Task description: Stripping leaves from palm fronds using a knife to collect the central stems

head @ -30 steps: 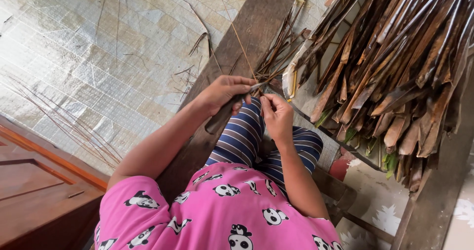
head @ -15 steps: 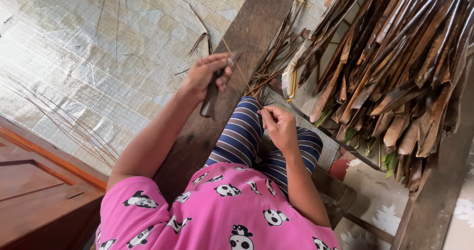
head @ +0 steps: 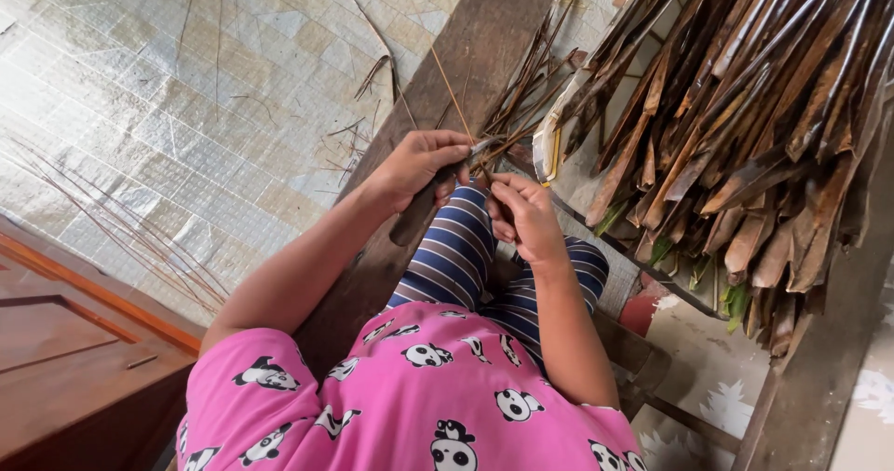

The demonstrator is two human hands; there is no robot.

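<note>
From my remote feed, looking down over the head camera, I saw the left hand [head: 416, 166] wrapped around the dark wooden handle of a small knife [head: 430, 203], the fingers closed on it and the short blade [head: 484, 145] pointing toward the other hand. The right hand [head: 526, 218] sat just beside it, its fingertips pinched together on a thin, pale brown leaf rib [head: 453, 94] that ran up and away over a long dark wooden plank [head: 484, 33]. The blade and that strip appeared to meet between the two hands, though the contact was too small for me to be sure. Both hands were held above a knee in blue-and-white striped trousers [head: 456, 257], and a pink shirt printed with black-and-white pandas [head: 410, 396] filled the lower edge of the view. Right of the hands lay a big heap of dry brown palm leaves [head: 745, 117], some with green ends, touching one another and fanned out toward the upper right. A small cluster of thin brown stalks [head: 531, 89] rested on the plank near the blade. Left of the plank stretched a pale woven plastic mat [head: 168, 108] with a few loose thin sticks [head: 121, 238] scattered on it, well apart from the hands. A reddish-brown wooden panel [head: 65, 359] occupied the lower left corner.
</note>
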